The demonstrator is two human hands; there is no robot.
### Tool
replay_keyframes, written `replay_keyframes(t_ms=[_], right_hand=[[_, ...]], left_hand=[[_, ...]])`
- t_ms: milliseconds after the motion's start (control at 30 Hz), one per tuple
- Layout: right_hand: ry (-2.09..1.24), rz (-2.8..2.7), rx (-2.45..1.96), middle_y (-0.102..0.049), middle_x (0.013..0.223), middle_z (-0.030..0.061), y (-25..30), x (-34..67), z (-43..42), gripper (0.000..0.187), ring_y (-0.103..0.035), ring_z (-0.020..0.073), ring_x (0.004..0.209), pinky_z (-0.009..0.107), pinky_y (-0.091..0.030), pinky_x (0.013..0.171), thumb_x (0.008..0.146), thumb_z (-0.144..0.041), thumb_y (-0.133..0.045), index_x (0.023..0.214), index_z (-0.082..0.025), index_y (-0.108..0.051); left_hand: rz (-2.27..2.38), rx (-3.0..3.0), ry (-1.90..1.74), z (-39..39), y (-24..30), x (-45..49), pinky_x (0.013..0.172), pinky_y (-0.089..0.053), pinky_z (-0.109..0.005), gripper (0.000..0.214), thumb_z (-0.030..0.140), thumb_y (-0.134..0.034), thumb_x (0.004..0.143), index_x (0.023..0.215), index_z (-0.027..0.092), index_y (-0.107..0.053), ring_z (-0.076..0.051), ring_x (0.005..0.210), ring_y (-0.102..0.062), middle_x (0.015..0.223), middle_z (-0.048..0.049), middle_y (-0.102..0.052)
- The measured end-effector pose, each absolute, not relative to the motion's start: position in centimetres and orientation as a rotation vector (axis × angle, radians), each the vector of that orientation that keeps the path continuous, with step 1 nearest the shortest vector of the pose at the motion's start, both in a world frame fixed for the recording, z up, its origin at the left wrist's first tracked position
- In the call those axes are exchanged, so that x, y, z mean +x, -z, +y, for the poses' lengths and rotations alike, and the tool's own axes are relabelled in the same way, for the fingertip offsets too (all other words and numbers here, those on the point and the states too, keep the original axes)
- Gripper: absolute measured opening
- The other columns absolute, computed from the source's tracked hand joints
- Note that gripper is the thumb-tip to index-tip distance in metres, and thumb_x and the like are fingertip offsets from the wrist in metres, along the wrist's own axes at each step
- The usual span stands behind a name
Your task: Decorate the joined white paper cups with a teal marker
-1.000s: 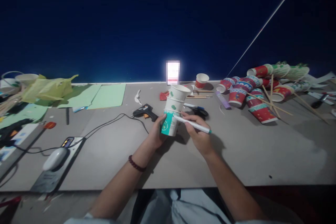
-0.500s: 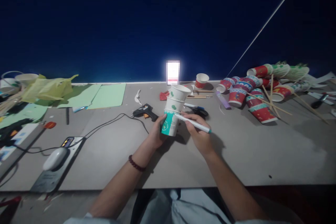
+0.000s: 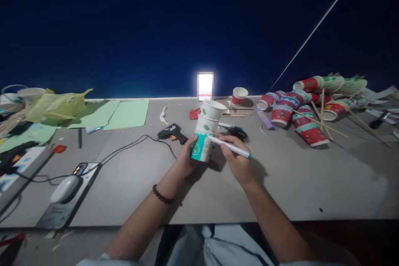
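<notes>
My left hand (image 3: 187,156) is closed around the lower part of a stack of paper cups (image 3: 208,126), held slightly tilted above the table. The bottom cup is partly coloured teal; the upper ones are white with green marks. In my right hand (image 3: 238,160) is a white marker (image 3: 233,148) with a teal end, its tip at the side of the bottom cup, by the edge of the teal area. Beyond my left hand lies a black hot glue gun (image 3: 173,132). Behind my right hand are a capped pen (image 3: 230,126) and a dark object I cannot make out.
Patterned red paper cups (image 3: 282,112) and wooden sticks (image 3: 322,118) lie at the right. A single red cup (image 3: 240,96) stands at the back. Green sheets (image 3: 129,114), a yellow bag (image 3: 56,106), a power strip (image 3: 23,166) and a phone (image 3: 57,212) are on the left, with a cable crossing.
The marker in my right hand has shifted very slightly along the cup's side. My left hand and the cup stack stay in the same place.
</notes>
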State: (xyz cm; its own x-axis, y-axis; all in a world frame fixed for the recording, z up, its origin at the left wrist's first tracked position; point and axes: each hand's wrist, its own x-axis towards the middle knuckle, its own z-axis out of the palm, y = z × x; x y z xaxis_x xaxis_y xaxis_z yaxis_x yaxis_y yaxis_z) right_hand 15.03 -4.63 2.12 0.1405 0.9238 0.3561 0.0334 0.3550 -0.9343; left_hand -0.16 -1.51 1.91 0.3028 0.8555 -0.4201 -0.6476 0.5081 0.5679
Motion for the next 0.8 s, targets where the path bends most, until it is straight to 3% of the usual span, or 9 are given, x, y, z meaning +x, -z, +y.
replay_keyframes(t_ms=[300,500,800], right_hand=[[-0.848,-1.294,-0.962,-0.074,0.114,0.0045,-1.69,15.22,-4.65,0.009,-0.067,0.0235,0.113,0.04,-0.051,0.101,0.085,-0.021,-0.063,0.09,-0.025,-0.069],[-0.844,-1.249,-1.001,-0.075,0.11,0.005,-2.14,15.02,-4.62,0.009,-0.069,0.0233,0.109,0.04,-0.052,0.098,0.086,-0.024,-0.062,0.092,-0.025,-0.069],[-0.848,-1.243,-0.984,-0.075,0.11,0.004,-2.0,15.06,-4.61,0.01,-0.069,0.0223,0.11,0.039,-0.052,0.098,0.087,-0.023,-0.062,0.093,-0.026,-0.069]], left_hand=[[0.737,0.304,-1.013,-1.5,-1.75,-0.23,0.061,-0.053,-0.03,0.023,0.031,-0.062,0.082,0.086,0.01,-0.07,-0.019,0.061,-0.066,0.073,-0.0079,-0.072],[0.76,0.3,-1.025,-1.6,-2.07,-0.15,0.066,-0.053,-0.03,0.024,0.029,-0.059,0.084,0.097,0.011,-0.07,-0.02,0.067,-0.068,0.078,-0.008,-0.073],[0.774,0.309,-1.029,-1.56,-2.17,-0.11,0.064,-0.053,-0.03,0.024,0.029,-0.059,0.083,0.095,0.011,-0.069,-0.02,0.065,-0.067,0.078,-0.0081,-0.072]])
